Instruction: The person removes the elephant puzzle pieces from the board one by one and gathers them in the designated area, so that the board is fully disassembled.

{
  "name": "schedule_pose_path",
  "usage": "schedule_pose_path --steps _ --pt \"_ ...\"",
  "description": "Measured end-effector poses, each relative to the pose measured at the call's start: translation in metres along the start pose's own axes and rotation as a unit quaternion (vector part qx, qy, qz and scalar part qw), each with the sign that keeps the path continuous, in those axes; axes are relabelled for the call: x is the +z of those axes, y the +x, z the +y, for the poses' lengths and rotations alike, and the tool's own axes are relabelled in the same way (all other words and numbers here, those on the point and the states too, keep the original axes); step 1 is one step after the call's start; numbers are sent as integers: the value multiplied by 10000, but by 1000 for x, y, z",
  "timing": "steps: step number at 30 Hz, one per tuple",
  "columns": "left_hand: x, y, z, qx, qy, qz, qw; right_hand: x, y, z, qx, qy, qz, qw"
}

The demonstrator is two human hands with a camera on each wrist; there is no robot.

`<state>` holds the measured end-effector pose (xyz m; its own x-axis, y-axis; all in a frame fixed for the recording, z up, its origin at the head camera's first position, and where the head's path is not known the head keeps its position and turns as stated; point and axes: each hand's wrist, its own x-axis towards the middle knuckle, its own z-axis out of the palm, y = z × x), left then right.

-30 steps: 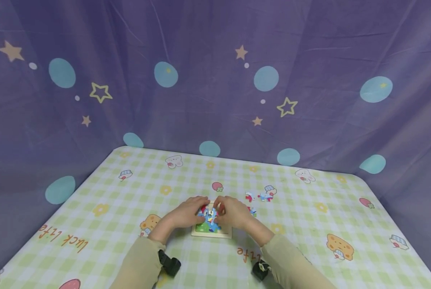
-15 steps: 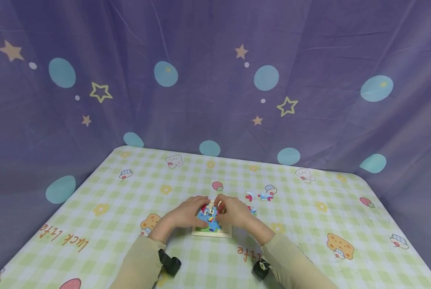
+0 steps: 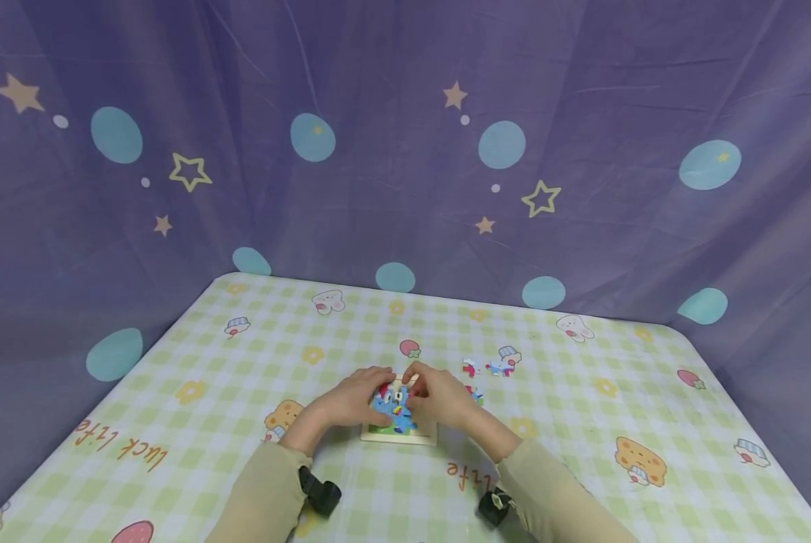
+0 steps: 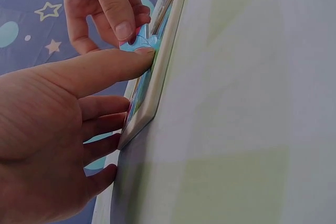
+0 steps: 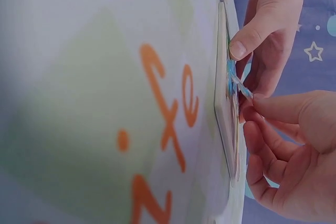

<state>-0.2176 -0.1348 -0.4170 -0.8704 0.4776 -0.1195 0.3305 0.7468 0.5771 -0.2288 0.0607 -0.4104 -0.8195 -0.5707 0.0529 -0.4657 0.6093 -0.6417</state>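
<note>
A small wooden puzzle tray (image 3: 400, 440) lies on the table between my hands. Blue, red and green pieces (image 3: 402, 424) fill part of it, and bare wood shows at its right. My left hand (image 3: 348, 400) presses its straight thumb on the pieces, while its fingers rest along the tray's side. Between thumb and fingers, my right hand (image 3: 442, 398) pinches a puzzle piece (image 5: 243, 88). In the right wrist view this piece stands tilted, its lower edge at the pieces in the tray. How it meets them is partly hidden by the fingers.
To the right of the tray lie loose puzzle pieces: a red and white one (image 3: 470, 368), a blue and red one (image 3: 500, 369), and one (image 3: 475, 395) partly behind my right hand. A checked cloth (image 3: 242, 392) covers the table; a purple curtain (image 3: 405, 219) hangs behind.
My left thumb has slid slightly right and down over the pieces. My right fingers have shifted a little at the tray, still pinching. The loose pieces have not moved.
</note>
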Motion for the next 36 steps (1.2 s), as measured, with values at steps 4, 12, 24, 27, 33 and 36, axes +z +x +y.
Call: schedule_pose_path --steps 4,12,24,27,33,36 --pt "0 0 1 -34 24 0 10000 0 -2 0 38 59 55 10000" --pt "0 1 1 -73 95 -26 9999 -5 -6 4 166 101 336 9992" --pt "0 1 3 -88 106 -32 9999 -17 -18 10 190 303 613 9975" --pt "0 2 2 -89 103 -25 9999 -19 -21 12 187 322 661 9971" --pt "2 2 0 -83 102 -2 9999 -26 -28 17 336 242 856 9955" --pt "2 2 0 -63 84 2 9999 -30 -32 22 388 208 879 9952"
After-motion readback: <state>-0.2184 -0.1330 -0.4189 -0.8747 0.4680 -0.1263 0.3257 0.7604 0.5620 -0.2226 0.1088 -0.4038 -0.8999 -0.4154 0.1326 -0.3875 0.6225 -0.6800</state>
